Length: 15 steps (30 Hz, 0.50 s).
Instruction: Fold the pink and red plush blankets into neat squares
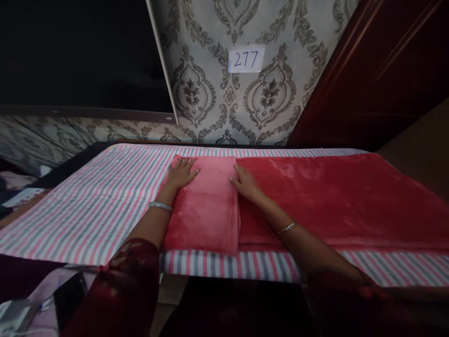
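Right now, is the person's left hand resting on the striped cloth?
No, the left hand lies spread on the paler folded section of the red blanket.

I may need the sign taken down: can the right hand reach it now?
Probably yes: nothing visible blocks the right hand from the sign, though it must leave the blanket and stretch.

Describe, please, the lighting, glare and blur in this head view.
All in the head view: the left maroon fabric sleeve sinks into shadow; faint glare streaks the glossy dark-red panel; the red plush blanket looks slightly blurred, though "277" on the white rectangular paper is legible.
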Tool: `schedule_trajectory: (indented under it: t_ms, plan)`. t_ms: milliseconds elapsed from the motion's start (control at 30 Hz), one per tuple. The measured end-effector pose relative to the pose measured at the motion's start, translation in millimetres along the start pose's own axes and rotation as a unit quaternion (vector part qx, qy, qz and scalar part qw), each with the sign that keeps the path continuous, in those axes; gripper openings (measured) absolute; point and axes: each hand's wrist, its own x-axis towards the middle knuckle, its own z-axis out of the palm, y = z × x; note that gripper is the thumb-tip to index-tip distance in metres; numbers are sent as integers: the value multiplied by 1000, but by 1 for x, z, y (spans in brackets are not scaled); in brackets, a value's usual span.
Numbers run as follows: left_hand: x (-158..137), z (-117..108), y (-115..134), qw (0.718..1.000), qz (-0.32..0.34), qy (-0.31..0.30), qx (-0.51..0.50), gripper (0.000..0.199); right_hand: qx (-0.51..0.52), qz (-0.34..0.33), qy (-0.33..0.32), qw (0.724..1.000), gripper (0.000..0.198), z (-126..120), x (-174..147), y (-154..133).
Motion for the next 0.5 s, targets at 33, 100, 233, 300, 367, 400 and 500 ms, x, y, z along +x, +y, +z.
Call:
schedule_trajectory:
  t_ms: [33, 100, 233, 300, 367, 400, 500]
  plan:
    - [1, 1, 0, 1000, 1, 2, -1, 67, 14, 1, 7, 1000, 67, -4, -10, 1]
    - [2, 2, -1, 1000, 0, 0, -4, 68, 33, 20, 5, 999, 64, -12, -23, 1]
    - [3, 2, -2, 1000, -6, -4, -5, 69, 47, 62, -1, 997, 64, -15, -25, -10]
    - [3, 1, -1, 1000, -8, -7, -3, 69, 54, 76, 5, 996, 68, -10, -18, -17]
    - [2, -2, 1, 1000, -15, -13, -5, 69, 55, 80, 14, 995, 72, -5, -10, -22]
    - [2, -4, 2, 1000, -20, -17, -7, 69, 55, 77, 22, 995, 71, -3, -7, -24]
    - [-1, -9, 6, 999, -34, -21, -20, 69, 70, 39, 63, 995, 68, 0, 3, -23]
